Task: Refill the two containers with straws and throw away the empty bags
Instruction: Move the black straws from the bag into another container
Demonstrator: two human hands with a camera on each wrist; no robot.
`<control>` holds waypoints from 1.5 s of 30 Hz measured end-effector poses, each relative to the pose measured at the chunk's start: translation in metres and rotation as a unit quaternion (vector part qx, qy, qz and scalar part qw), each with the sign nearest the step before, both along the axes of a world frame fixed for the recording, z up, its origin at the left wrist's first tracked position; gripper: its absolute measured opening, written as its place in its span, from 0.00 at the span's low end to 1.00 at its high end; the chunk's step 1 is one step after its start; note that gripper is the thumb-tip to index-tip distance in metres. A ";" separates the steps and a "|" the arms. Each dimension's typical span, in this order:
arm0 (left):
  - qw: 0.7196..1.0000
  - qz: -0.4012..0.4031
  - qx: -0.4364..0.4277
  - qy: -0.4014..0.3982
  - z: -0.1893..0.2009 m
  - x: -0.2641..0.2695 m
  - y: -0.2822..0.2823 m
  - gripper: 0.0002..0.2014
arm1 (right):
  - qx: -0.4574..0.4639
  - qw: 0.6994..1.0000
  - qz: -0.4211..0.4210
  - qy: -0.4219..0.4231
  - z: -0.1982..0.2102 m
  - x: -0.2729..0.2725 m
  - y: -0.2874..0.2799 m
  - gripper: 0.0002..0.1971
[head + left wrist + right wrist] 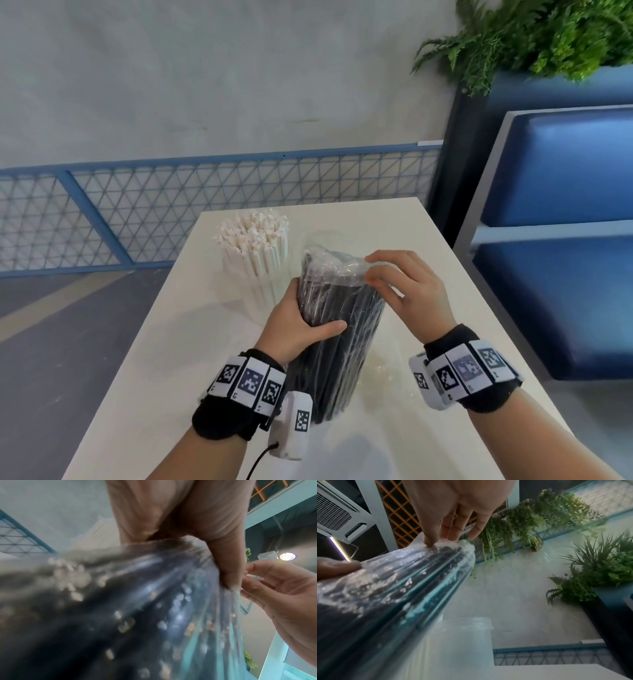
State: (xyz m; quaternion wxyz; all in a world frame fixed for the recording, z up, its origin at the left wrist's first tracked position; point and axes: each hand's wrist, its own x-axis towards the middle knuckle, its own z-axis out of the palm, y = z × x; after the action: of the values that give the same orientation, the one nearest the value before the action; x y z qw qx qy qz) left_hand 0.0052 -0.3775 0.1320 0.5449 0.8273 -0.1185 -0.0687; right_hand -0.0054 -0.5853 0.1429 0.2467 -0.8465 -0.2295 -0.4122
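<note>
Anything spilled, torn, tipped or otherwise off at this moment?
Nothing stands out. The bag of black straws stands tilted on the table only because the left hand grips it while the right hand pinches its top plastic. The white straws stand upright.

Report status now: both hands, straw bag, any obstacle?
Left hand grips bag of black straws mid-body. Right hand pinches its top plastic. Bag still sealed. No obstacle.

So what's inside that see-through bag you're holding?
Black straws, packed tight inside the clear bag. The left hand grips its middle and the right hand pinches the plastic at the top. The straws in the middle are hidden by the outer ones.
</note>
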 end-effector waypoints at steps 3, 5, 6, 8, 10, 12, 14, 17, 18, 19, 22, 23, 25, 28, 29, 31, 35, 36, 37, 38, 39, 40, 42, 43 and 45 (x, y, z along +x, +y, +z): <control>1.000 -0.009 0.019 -0.004 -0.002 0.000 -0.002 0.34 | 0.084 0.993 0.024 0.075 0.005 -0.003 0.001 0.06; 1.000 -0.012 0.027 -0.004 -0.004 0.000 -0.002 0.35 | 0.137 0.983 0.021 0.121 0.005 -0.003 0.002 0.05; 0.999 -0.013 0.030 -0.005 -0.005 0.000 -0.002 0.35 | 0.153 0.978 0.019 0.139 0.005 -0.003 0.002 0.03; 0.999 -0.015 0.038 -0.008 -0.007 -0.001 -0.001 0.34 | 0.183 0.969 0.020 0.167 0.004 -0.002 0.002 0.05; 0.999 -0.019 0.044 -0.012 -0.007 -0.001 -0.001 0.33 | 0.220 0.956 0.026 0.192 0.005 -0.001 0.003 0.05; 0.999 -0.020 0.046 -0.014 -0.007 0.000 0.000 0.34 | 0.252 0.944 0.027 0.210 0.006 0.000 0.005 0.04; 0.999 -0.018 0.049 -0.017 -0.008 0.001 0.001 0.35 | 0.271 0.936 0.030 0.223 0.008 0.002 0.007 0.04; 0.999 -0.003 0.047 -0.021 -0.008 0.002 0.006 0.35 | 0.231 0.935 0.079 0.258 0.012 0.002 0.006 0.07; 0.999 0.003 0.045 -0.021 -0.008 0.003 0.008 0.34 | 0.186 0.943 0.090 0.262 0.014 0.002 0.006 0.10; 0.999 0.006 0.045 -0.023 -0.007 0.003 0.010 0.34 | 0.128 0.955 0.090 0.252 0.015 0.002 0.007 0.13; 0.998 0.002 0.052 -0.034 -0.005 0.004 0.011 0.33 | 0.023 0.981 0.073 0.178 0.017 0.004 0.015 0.13; 0.998 0.000 0.055 -0.039 -0.005 0.005 0.010 0.33 | 0.031 0.983 0.075 0.165 0.017 0.004 0.019 0.09; 0.997 -0.002 0.058 -0.042 -0.005 0.004 0.011 0.33 | 0.081 0.979 0.080 0.169 0.019 0.005 0.024 0.02; 0.997 -0.010 0.064 -0.033 -0.008 0.004 0.014 0.35 | 0.236 0.940 0.088 0.228 0.028 0.008 0.024 0.02; 0.997 -0.015 0.067 -0.033 -0.008 0.003 0.015 0.37 | 0.278 0.923 0.090 0.250 0.031 0.009 0.025 0.02; 0.997 -0.022 0.068 -0.035 -0.007 0.001 0.015 0.38 | 0.329 0.898 0.085 0.280 0.034 0.015 0.028 0.03; 0.997 -0.031 0.057 -0.034 -0.001 0.004 0.022 0.38 | 0.328 0.917 -0.009 0.225 0.045 0.035 0.028 0.06; 0.997 -0.028 0.055 -0.036 0.001 0.006 0.025 0.38 | 0.329 0.918 -0.026 0.218 0.050 0.040 0.026 0.09; 0.997 -0.023 0.055 -0.039 0.003 0.007 0.028 0.38 | 0.342 0.914 -0.019 0.219 0.056 0.042 0.026 0.11; 0.998 -0.016 0.053 -0.043 0.005 0.009 0.031 0.37 | 0.356 0.907 0.003 0.224 0.061 0.043 0.027 0.13; 0.998 -0.009 0.049 -0.046 0.007 0.011 0.034 0.37 | 0.364 0.902 0.028 0.229 0.065 0.042 0.031 0.13; 0.998 0.000 0.040 -0.046 0.009 0.013 0.036 0.36 | 0.363 0.901 0.052 0.231 0.067 0.038 0.038 0.13; 0.999 0.022 0.011 -0.042 0.010 0.018 0.042 0.35 | 0.341 0.913 0.086 0.208 0.067 0.029 0.053 0.11; 0.999 0.034 -0.001 -0.040 0.010 0.021 0.046 0.35 | 0.322 0.925 0.089 0.180 0.066 0.024 0.060 0.09; 0.998 0.050 -0.006 -0.041 0.008 0.025 0.051 0.34 | 0.270 0.955 0.069 0.097 0.066 0.015 0.069 0.06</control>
State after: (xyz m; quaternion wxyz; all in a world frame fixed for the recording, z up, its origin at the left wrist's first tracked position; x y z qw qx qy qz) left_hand 0.0297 -0.3261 0.1404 0.5476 0.8308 -0.0997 -0.0066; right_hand 0.0094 -0.5164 0.2084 0.5152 -0.7662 -0.1424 -0.3566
